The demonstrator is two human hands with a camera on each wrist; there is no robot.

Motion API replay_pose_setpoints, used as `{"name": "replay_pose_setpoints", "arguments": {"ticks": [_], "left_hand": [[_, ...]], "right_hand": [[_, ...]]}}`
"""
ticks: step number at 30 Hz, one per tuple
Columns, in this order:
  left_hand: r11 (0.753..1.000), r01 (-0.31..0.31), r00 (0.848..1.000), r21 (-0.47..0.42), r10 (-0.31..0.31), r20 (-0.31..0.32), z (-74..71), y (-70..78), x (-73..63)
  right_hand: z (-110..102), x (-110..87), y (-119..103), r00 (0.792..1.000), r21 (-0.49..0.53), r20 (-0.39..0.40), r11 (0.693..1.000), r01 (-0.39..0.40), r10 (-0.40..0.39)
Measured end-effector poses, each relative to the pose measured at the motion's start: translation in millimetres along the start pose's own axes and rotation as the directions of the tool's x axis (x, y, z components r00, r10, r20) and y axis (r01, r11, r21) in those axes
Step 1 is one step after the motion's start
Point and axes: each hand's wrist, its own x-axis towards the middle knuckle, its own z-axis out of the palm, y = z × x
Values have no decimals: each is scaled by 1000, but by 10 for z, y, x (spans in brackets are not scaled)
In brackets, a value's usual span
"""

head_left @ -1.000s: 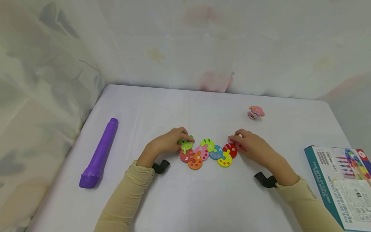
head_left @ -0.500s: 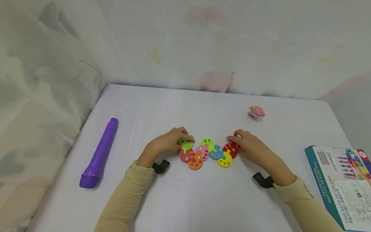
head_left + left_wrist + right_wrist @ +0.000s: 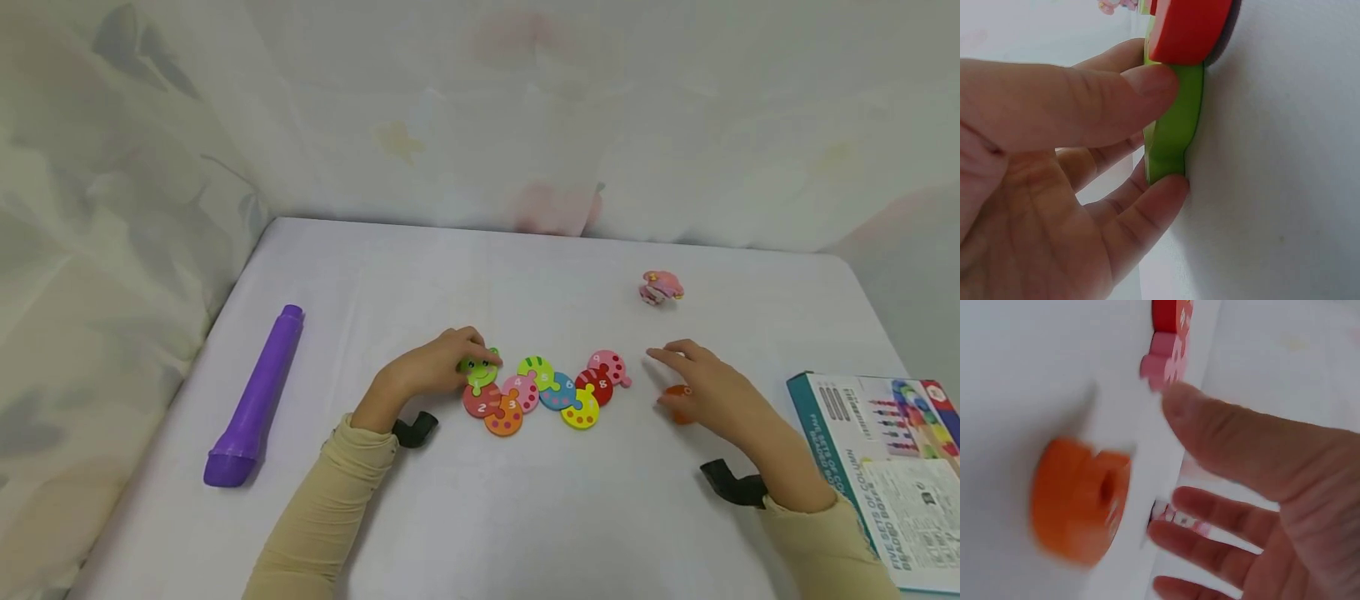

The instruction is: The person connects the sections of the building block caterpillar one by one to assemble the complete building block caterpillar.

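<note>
A caterpillar number puzzle of round coloured pieces lies joined in a zigzag on the white table. My left hand (image 3: 438,365) pinches its green smiling head piece (image 3: 482,373), thumb on one side and fingertips on the other; the red piece numbered 2 (image 3: 1191,31) is just beyond the thumb. At the far right end of the chain sits the pink piece numbered 9 (image 3: 609,365). My right hand (image 3: 712,392) is apart from the chain, fingers spread and empty, over a loose orange piece (image 3: 1072,506) that it partly covers in the head view.
A purple toy microphone (image 3: 258,392) lies to the left. Towards the back right is a small pink toy figure (image 3: 662,287). A boxed beaded set (image 3: 885,475) lies at the right edge, beside the right forearm. A fabric backdrop (image 3: 480,125) hangs behind the table.
My right hand has let go of the pink piece numbered 9, leaving it joined to the red 8, and has moved right to the orange piece. My left hand stays on the green head.
</note>
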Motion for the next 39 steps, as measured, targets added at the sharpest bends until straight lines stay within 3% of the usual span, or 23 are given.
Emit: {"name": "replay_pose_setpoints", "arguments": {"ticks": [4, 8, 11, 17, 24, 32, 39], "left_hand": [[1000, -4, 1000, -4, 4, 0, -10, -7, 6], [1000, 5, 1000, -1, -5, -1, -20, -12, 4], [1000, 8, 1000, 1, -8, 1, -23, -19, 3], [1000, 7, 1000, -7, -7, 6, -19, -28, 14], [1000, 10, 1000, -10, -10, 7, -5, -25, 33], [1000, 3, 1000, -9, -3, 0, -8, -8, 27], [1000, 14, 1000, -13, -14, -4, 0, -4, 21]], "right_hand": [[56, -157, 122, 998, 32, 41, 998, -45, 44], [135, -212, 181, 999, 34, 31, 999, -32, 30], [177, -183, 167, 1000, 12, -23, 1000, -17, 17], [221, -35, -42, 993, 2, -102, 998, -59, 59], [269, 115, -232, 983, -123, -178, 990, -71, 49], [289, 181, -312, 983, -194, -172, 976, -98, 64], [275, 197, -348, 983, -157, -140, 977, -142, 120]]}}
